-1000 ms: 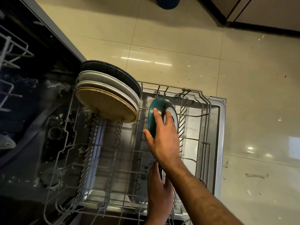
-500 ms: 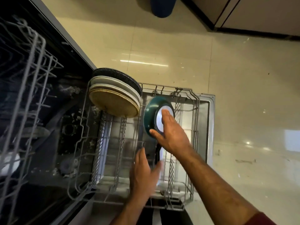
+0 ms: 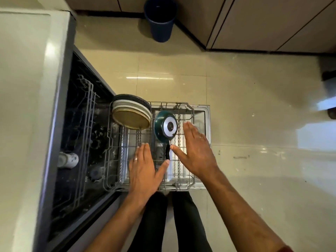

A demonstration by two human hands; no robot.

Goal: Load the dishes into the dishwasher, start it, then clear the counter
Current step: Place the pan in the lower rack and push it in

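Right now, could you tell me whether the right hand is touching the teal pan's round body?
Apart. The head view shows the right hand open, with rack wires visible between its fingers and the teal pan.

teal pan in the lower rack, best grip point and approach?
Grip the black handle, coming from the near side. The pan stands on edge in the rack, base facing right, and the handle points toward the person, clear of the plates.
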